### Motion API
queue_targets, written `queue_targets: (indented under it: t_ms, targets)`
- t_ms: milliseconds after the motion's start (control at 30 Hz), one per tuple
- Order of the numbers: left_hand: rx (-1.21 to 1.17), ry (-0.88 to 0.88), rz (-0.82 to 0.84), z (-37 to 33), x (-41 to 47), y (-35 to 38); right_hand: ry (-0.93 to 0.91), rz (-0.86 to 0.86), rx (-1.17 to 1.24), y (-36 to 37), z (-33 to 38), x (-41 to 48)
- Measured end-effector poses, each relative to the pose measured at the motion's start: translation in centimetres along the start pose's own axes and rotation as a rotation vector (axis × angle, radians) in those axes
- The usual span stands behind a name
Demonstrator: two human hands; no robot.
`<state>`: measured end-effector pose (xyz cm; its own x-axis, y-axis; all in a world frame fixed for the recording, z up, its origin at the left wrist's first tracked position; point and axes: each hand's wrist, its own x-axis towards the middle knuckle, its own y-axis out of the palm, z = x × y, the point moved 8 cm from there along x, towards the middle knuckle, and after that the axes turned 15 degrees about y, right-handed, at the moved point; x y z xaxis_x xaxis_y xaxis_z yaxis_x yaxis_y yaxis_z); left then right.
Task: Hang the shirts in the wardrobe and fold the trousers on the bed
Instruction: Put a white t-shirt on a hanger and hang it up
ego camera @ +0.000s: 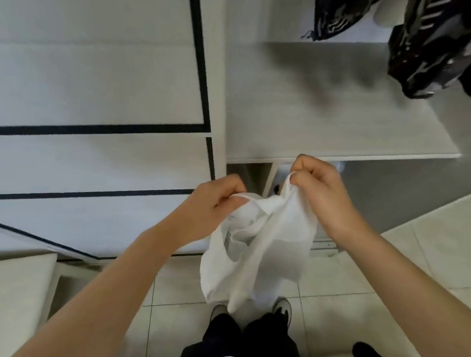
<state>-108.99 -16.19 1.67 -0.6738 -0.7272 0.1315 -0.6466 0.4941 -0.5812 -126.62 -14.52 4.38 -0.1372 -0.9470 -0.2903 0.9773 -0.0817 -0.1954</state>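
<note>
Shirt (257, 258), white and thin, hangs bunched in the air between both hands, in front of the open wardrobe (223, 88) and above the tiled floor (334, 282). In the head view, both bare forearms reach forward and up from the bottom corners. The left hand (213, 205) shows its back to the camera, with the fingers curled in and pinching an upper edge of the cloth on the left side. The right hand (321, 194) sits a little higher and farther forward, its thumb and curled fingers pinching a gathered fold at the top right. The hands are near each other but apart, with cloth drawn between them; the rest droops down in front of the shoes (284, 306). Behind the hands lies a pale shelf (326, 106) inside the wardrobe. Over it, at the upper right, dark patterned garments (421, 53) hang. A white door (93, 72) with black lines fills the left.
</note>
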Motion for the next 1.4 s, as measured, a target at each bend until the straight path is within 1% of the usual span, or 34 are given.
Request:
queue_targets:
  t_ms: [100, 167, 233, 300, 367, 467, 500, 567, 667, 733, 800, 867, 1000, 1033, 1100, 1167, 1200, 1267, 1333, 1400]
  targets:
    - [0.025, 0.062, 0.000, -2.0, 2.4, 1.9, -0.038, -0.030, -0.058, -3.0, -1.6, -0.5]
    - [0.058, 0.083, -0.007, -3.1, 4.2, 3.4, -0.031, -0.008, -0.078, -4.5, -2.5, -0.5]
    - [0.083, 0.079, -0.042, -4.0, 5.9, 4.7, -0.003, 0.088, -0.125, -5.5, -3.1, -0.3]
    - [0.084, 0.039, -0.090, -4.6, 7.4, 6.0, 0.016, 0.204, -0.191, -6.6, -3.5, -0.4]
    - [0.088, 0.020, -0.113, -5.8, 8.9, 7.6, -0.001, 0.242, -0.275, -8.5, -4.0, -0.4]
    - [0.114, 0.004, -0.135, -7.4, 10.9, 10.2, -0.142, 0.155, -0.583, -11.3, -3.8, 0.0]
    - [0.131, -0.006, -0.146, -7.6, 11.3, 10.8, -0.176, 0.123, -0.633, -12.1, -3.7, 0.1]
    - [0.184, 0.009, -0.169, -8.3, 11.9, 11.5, -0.193, 0.097, -0.625, -13.7, -3.6, 0.5]
    - [0.308, 0.098, -0.185, -9.4, 12.0, 12.0, -0.170, 0.079, -0.640, -15.5, -3.6, 1.2]
    - [0.370, 0.099, -0.200, -9.4, 11.7, 12.2, -0.163, 0.100, -0.649, -16.0, -3.3, 1.5]
    - [0.400, 0.050, -0.202, -8.7, 11.6, 12.6, -0.165, 0.140, -0.629, -16.1, -3.0, 1.5]
    - [0.446, -0.046, -0.171, -7.7, 11.6, 13.5, -0.172, 0.170, -0.593, -16.4, -2.8, 1.2]
    - [0.498, -0.398, -0.151, -4.5, 9.7, 13.7, -0.163, 0.117, -0.443, -18.6, -2.0, 1.5]
    - [0.537, -0.493, -0.104, -3.6, 8.8, 13.6, -0.156, 0.097, -0.410, -19.4, -1.8, 1.7]
    - [0.684, -0.686, 0.067, -2.0, 6.9, 13.3, -0.146, 0.075, -0.382, -20.9, -1.6, 2.3]
    - [0.753, -0.806, 0.152, -1.0, 5.5, 13.0, -0.136, 0.087, -0.410, -21.6, -2.2, 2.4]
    - [0.747, -0.833, 0.147, -0.9, 5.2, 12.8, -0.131, 0.095, -0.422, -21.6, -2.8, 2.4]
    - [0.694, -0.856, 0.071, -0.7, 5.0, 12.4, -0.121, 0.086, -0.409, -21.7, -3.8, 2.5]
    - [0.556, -0.861, -0.038, -0.4, 5.0, 12.1, -0.097, 0.036, -0.358, -22.2, -4.8, 3.1]
    - [0.404, -0.854, -0.099, -0.2, 4.8, 12.1, -0.041, -0.026, -0.307, -23.0, -5.9, 4.2]
